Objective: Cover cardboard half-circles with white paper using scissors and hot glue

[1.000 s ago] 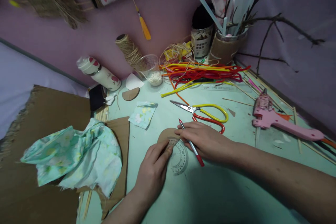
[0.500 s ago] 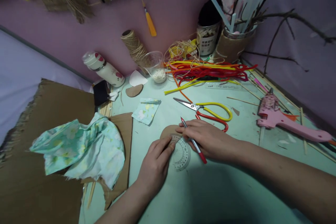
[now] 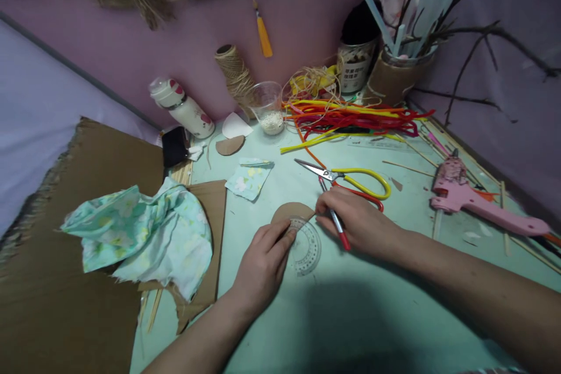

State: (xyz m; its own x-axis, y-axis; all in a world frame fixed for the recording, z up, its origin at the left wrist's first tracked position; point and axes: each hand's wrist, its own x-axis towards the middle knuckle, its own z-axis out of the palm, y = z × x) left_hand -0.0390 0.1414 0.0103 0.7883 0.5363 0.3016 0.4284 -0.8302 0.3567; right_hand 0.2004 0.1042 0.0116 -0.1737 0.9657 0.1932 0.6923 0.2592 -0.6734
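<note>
Left hand (image 3: 263, 260) on protractor (image 3: 312, 245), near edge of rounded cardboard piece (image 3: 290, 210); cannot tell if grip pinches or presses. Right hand (image 3: 353, 216) grasping red-ended pen (image 3: 336, 221). Steadiness likely calls for firm, even pressure, pen clear of scissors (image 3: 328, 174) beyond.

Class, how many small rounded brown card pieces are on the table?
2: a near card by the left hand and the protractor, and a far card left of the cup. More may be hidden under the large cloth.

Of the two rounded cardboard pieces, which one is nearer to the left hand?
The front piece, by the left hand and protractor; the back piece lies farther away, near the plastic cup.
</note>
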